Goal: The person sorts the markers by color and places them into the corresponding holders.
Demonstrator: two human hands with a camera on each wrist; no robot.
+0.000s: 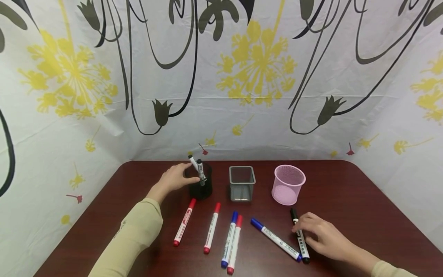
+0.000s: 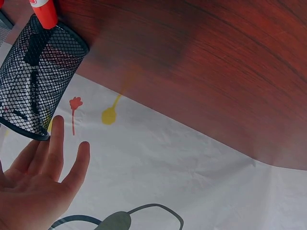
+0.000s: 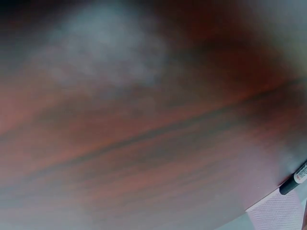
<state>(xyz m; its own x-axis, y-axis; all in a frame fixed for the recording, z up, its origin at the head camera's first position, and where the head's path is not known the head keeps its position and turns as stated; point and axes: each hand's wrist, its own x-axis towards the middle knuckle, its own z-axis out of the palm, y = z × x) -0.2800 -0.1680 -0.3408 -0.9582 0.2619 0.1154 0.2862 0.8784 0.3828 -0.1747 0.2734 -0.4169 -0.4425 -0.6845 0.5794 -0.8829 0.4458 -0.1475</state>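
My left hand [image 1: 175, 177] is at the rim of a black mesh pen cup [image 1: 200, 190], thumb and fingers spread apart. Two white markers with black caps stand in this cup, one a whiteboard marker [image 1: 200, 169] upright, the other marker [image 1: 192, 161] leaning left. The left wrist view shows the hand's [image 2: 45, 177] fingers extended beside the cup's rim. On the right, my right hand [image 1: 323, 236] is over a black-capped marker [image 1: 302, 242] lying on the table, fingers on its left and thumb on its right, with a gap visible. The right wrist view shows only a black cap [image 3: 290, 184].
A grey square mesh cup [image 1: 241, 192] and a pink round mesh cup [image 1: 285, 192] stand right of the black one. In front lie red markers [image 1: 184, 223], [image 1: 212, 229], [image 1: 235, 246] and blue markers [image 1: 228, 240], [image 1: 277, 239]. A patterned cloth [image 1: 214, 115] surrounds the dark wooden table [image 1: 155, 238].
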